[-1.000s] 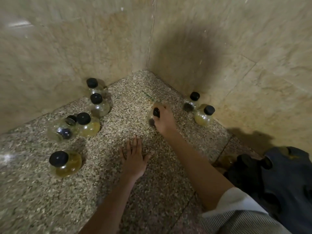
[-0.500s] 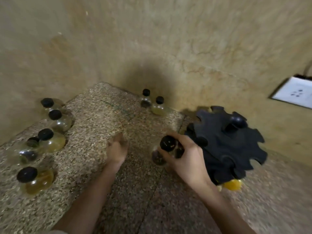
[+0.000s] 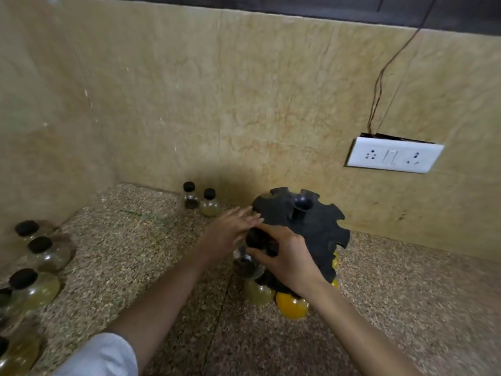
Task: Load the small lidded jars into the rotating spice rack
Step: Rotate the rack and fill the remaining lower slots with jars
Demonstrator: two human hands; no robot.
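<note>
A black rotating spice rack (image 3: 311,229) with notched edges and a centre knob stands on the speckled counter. My right hand (image 3: 287,256) grips a small glass jar with a black lid (image 3: 248,263) at the rack's left edge. My left hand (image 3: 230,232) is beside it, straight fingers touching the rack's top disc. Two jars hang in the rack's lower tier: a pale one (image 3: 257,293) and an orange one (image 3: 292,305). Two loose jars (image 3: 200,199) stand by the back wall. Several more jars (image 3: 35,267) sit at the far left.
The speckled granite counter (image 3: 406,308) runs into a corner of beige stone walls. A white socket plate (image 3: 393,158) with a dangling wire hangs on the back wall to the right.
My right hand carried the jar from the counter corner to the rack's left edge. My left hand lifted off the counter and reached the rack's top. The view swung right.
</note>
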